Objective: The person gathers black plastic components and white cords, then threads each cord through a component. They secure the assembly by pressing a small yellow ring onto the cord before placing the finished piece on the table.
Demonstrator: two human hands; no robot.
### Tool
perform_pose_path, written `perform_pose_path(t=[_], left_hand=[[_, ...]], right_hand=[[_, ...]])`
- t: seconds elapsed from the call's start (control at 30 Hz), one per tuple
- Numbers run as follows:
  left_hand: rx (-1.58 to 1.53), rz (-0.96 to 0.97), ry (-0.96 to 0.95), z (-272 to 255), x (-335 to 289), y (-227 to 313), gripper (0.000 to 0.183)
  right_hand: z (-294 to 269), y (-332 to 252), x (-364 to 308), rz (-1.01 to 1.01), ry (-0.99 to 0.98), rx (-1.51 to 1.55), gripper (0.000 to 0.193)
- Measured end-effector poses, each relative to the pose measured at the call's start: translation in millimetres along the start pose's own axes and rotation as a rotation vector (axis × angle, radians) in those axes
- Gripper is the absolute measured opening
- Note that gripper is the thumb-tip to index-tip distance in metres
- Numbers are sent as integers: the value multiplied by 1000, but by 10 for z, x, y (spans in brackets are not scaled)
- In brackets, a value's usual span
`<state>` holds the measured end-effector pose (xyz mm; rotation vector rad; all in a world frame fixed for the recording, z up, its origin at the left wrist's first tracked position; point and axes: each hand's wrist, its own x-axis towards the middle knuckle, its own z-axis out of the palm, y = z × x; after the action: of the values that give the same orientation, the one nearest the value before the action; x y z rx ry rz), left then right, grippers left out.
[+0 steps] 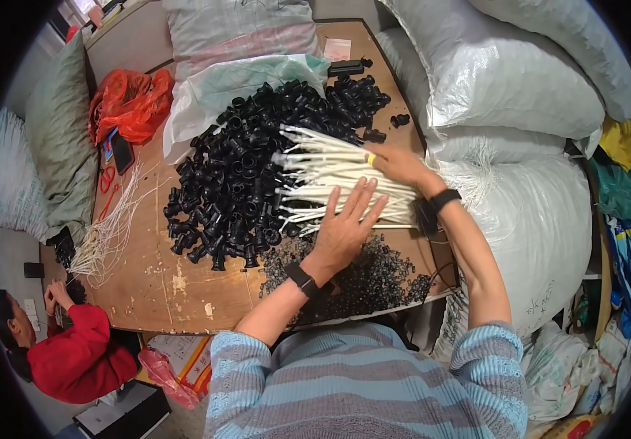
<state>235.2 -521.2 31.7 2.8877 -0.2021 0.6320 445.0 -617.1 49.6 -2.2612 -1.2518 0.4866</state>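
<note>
Brown wooden table (144,282)'s got stuffed white plastic sacks (513,80) alongside, contents hidden; left hand (339,238) lies fingers-spread on off-white cord bundle (315,172), right hand (401,165) curls there, can't tell how tightly.

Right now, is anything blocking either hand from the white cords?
Nothing visible does. The left hand lies over the lower white cords; the right hand is at their upper right edge. The large black plastic pile sits around the cords' left ends, clear of both hands.
</note>
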Motion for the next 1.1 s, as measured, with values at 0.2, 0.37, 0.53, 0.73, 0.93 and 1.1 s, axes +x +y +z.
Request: perform_pose_path(t=[0.2,0.37,0.53,0.73,0.93,1.1], left_hand=[[15,-68,-22,-49,14,-23,79],[-45,-33,-74,-115,185,-111,83],[-9,34,-123,-34,-78,-341,97],[-80,200,-200,-147,157,-578,105],[-27,-9,136,-419,-390,-281,56],[-170,-28,19,-405,-1073,-137,44]], right_hand=[[268,-174,-566,-50,-10,-127,39],[-30,-86,-706,-95,83,-90,39],[-16,-569,-1566,-200,232,-143,53],[487,-746,-1836,-93,322,-392,49],[651,-551,-1489,-51,460,-417,34],[437,-654,-1401,-190,435,-565,24]])
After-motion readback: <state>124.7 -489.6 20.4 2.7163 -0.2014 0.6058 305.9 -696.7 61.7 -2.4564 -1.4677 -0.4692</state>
